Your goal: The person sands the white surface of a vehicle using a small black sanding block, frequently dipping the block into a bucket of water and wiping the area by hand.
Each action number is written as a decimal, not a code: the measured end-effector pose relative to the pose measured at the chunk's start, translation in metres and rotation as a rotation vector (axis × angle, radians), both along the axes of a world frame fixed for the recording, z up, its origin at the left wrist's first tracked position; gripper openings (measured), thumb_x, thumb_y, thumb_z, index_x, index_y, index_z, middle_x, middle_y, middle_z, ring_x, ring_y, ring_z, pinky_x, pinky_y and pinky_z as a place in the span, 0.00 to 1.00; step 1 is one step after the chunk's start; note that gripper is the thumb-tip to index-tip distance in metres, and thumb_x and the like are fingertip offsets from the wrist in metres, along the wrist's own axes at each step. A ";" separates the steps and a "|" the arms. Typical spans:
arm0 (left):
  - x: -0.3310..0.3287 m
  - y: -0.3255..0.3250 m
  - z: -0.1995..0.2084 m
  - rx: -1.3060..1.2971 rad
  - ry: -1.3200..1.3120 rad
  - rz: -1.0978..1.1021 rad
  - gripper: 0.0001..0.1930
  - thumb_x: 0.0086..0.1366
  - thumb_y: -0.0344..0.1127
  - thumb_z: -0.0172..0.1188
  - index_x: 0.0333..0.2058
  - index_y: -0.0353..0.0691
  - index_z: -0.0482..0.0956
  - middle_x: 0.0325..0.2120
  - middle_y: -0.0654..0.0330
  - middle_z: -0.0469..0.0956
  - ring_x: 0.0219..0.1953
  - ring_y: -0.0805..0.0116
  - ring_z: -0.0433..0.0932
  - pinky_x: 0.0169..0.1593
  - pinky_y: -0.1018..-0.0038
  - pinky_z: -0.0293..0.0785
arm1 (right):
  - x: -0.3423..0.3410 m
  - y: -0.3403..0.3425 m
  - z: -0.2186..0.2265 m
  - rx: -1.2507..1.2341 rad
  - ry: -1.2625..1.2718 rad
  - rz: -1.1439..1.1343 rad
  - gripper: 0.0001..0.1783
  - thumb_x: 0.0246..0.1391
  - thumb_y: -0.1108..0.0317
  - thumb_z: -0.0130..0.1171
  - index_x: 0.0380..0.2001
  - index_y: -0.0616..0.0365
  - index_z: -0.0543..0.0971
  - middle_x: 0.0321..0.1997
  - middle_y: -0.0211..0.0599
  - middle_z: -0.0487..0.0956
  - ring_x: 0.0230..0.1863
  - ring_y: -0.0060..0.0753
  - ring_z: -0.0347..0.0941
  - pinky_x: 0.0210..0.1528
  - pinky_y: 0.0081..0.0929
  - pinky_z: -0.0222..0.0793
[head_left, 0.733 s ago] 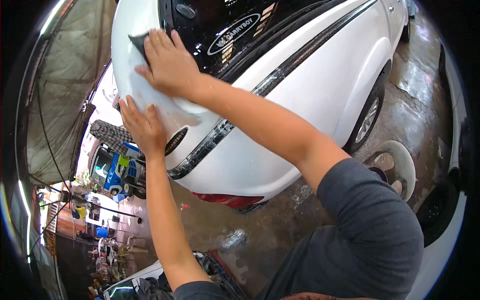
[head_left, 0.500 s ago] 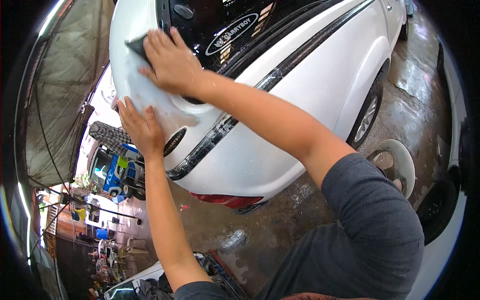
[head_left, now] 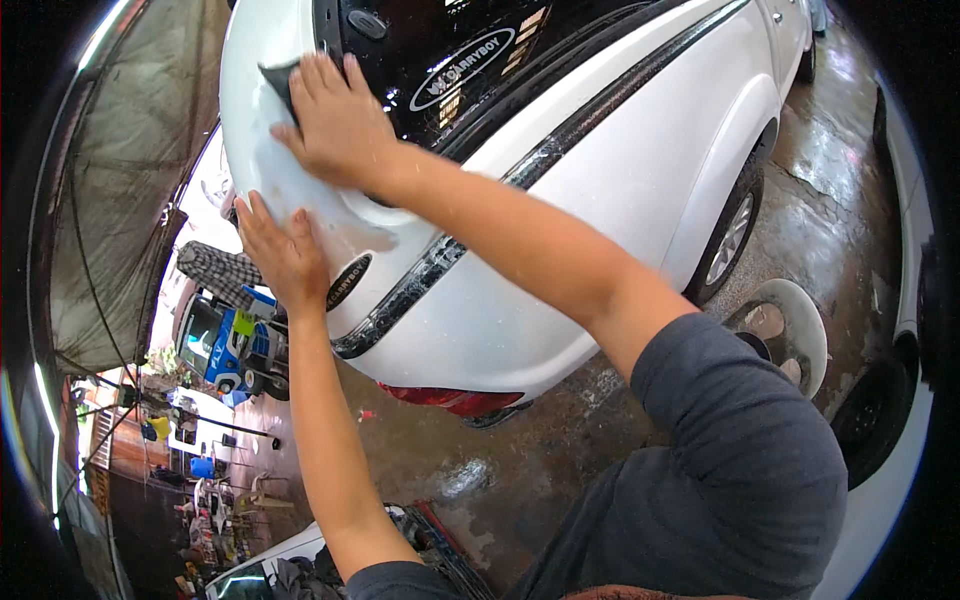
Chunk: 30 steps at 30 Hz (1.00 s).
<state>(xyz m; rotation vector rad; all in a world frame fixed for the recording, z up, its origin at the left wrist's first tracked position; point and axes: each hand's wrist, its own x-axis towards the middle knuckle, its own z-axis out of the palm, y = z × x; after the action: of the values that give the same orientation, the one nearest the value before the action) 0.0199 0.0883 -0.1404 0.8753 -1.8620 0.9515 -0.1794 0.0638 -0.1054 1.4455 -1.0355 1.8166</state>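
My right hand [head_left: 342, 122] presses a dark grey sheet of sandpaper [head_left: 279, 80] against the white rear canopy [head_left: 262, 140] of a pickup. The fingers lie over the sheet, and one pointed corner sticks out to their left. Lower down, my left hand [head_left: 284, 258] rests flat on the same panel, fingers stretched and holding nothing. Dull, cloudy patches and a brownish bare area [head_left: 365, 238] show on the paint between and below the hands. Beside my left hand is a dark oval badge [head_left: 349, 281].
A dark side window [head_left: 440, 60] and a wet black trim strip [head_left: 400, 298] run along the vehicle. Below is a red tail light [head_left: 445, 399]. A round whitish basin [head_left: 806, 330] stands on the wet floor at right, near another car. A blue vehicle [head_left: 228, 350] stands at left.
My right hand and the sandpaper have shifted slightly up the panel, and the sheet's loose corner sits higher. My left hand stays in place.
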 end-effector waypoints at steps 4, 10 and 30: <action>0.016 0.001 -0.004 -0.010 -0.008 0.040 0.35 0.78 0.51 0.48 0.73 0.32 0.58 0.73 0.33 0.54 0.73 0.32 0.54 0.74 0.45 0.50 | 0.038 0.017 -0.050 -0.007 0.051 0.100 0.42 0.68 0.42 0.50 0.64 0.76 0.70 0.73 0.69 0.66 0.76 0.63 0.59 0.78 0.62 0.46; -0.013 -0.004 0.002 -0.003 -0.006 -0.017 0.35 0.78 0.52 0.48 0.73 0.32 0.58 0.73 0.32 0.54 0.73 0.32 0.55 0.74 0.45 0.50 | -0.007 -0.012 0.021 -0.064 -0.095 0.089 0.43 0.67 0.42 0.51 0.64 0.78 0.70 0.72 0.72 0.66 0.76 0.65 0.58 0.78 0.62 0.44; 0.015 0.001 -0.004 0.015 -0.002 0.032 0.35 0.78 0.51 0.49 0.73 0.33 0.57 0.73 0.33 0.53 0.74 0.33 0.54 0.75 0.45 0.49 | 0.032 0.012 -0.035 -0.051 0.033 0.060 0.41 0.69 0.44 0.49 0.64 0.76 0.70 0.71 0.71 0.67 0.74 0.65 0.61 0.77 0.63 0.46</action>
<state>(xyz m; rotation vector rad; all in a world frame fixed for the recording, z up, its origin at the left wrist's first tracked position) 0.0347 0.0889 -0.1446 0.9157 -1.8638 0.9589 -0.1476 0.0757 -0.1400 1.4862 -0.9316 1.8415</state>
